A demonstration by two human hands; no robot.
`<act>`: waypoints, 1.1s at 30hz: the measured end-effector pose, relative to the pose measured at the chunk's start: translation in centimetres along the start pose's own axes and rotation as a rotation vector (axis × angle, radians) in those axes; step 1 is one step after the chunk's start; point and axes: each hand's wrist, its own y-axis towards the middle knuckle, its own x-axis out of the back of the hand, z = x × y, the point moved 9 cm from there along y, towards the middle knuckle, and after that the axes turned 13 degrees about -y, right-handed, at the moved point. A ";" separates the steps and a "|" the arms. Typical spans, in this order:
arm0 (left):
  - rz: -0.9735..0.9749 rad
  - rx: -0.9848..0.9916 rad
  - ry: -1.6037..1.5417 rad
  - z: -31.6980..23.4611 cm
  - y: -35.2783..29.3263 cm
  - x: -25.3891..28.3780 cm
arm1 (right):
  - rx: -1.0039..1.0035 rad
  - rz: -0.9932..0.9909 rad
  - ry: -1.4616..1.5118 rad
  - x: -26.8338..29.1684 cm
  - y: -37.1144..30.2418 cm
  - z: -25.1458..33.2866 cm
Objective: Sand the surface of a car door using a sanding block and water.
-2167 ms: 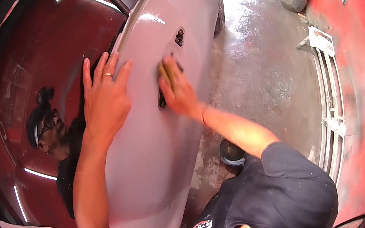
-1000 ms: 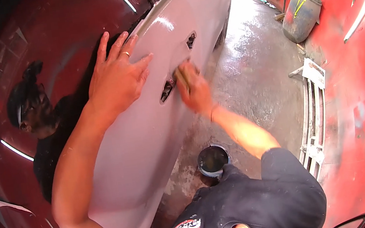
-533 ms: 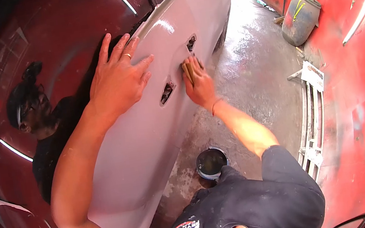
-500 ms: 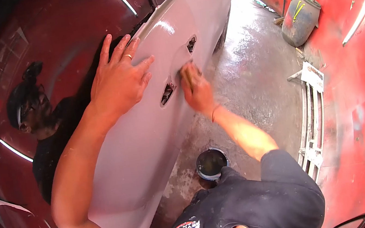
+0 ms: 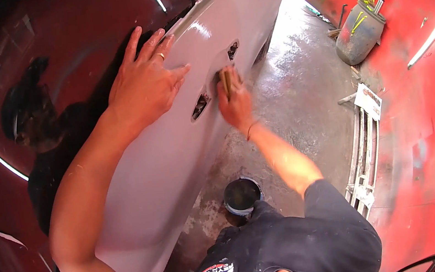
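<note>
A pale grey car door point(image 5: 147, 190) stands at my left, with a dark window point(image 5: 70, 40) above it. My left hand point(image 5: 146, 85) lies flat with spread fingers along the top edge of the door, fingertips on the glass, a ring on one finger. Low on the door's outer face, my right hand point(image 5: 237, 108) grips a brownish sanding pad point(image 5: 227, 82) and presses it to the panel. The pad is between two openings in the door, the near opening point(image 5: 200, 106) and the far opening point(image 5: 233, 50). Its face against the panel is hidden.
A round bucket point(image 5: 246, 210) of dark liquid sits on the wet concrete floor point(image 5: 302, 107) near my body. To the right are a white metal rack point(image 5: 363, 154) and a red wall point(image 5: 431, 156). A grey bin point(image 5: 357, 38) with a plastic liner stands farther off.
The whole view has shifted slightly. My right hand stays on the panel between the openings, turned a little so more of the pad's edge shows. My left hand keeps its place.
</note>
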 end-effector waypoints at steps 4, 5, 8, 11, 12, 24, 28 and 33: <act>0.012 0.004 0.002 0.2 -0.1 -0.1 | 0.069 0.008 0.189 -0.3 -3.1 2.5; 0.007 0.002 -0.001 0.2 0.0 -0.1 | -0.079 0.120 0.250 -0.7 -1.0 1.1; -0.011 -0.001 0.004 0.2 -0.1 -0.1 | -0.384 0.093 0.229 -1.5 1.1 1.3; 0.005 0.000 -0.008 0.4 -0.1 -0.4 | -0.268 0.104 0.243 -1.8 -0.6 3.7; -0.013 -0.008 0.000 0.3 0.2 -0.1 | -0.114 -0.054 0.149 -0.9 -0.7 4.3; -0.006 0.008 0.003 0.7 -0.5 0.4 | -0.477 0.244 0.542 -2.5 2.7 2.5; -0.009 -0.014 -0.036 0.5 0.4 -0.3 | -0.236 0.199 0.408 -2.4 -0.5 2.1; -0.002 0.004 -0.028 0.5 -0.5 -0.2 | -0.227 0.242 0.429 -3.0 -0.8 3.8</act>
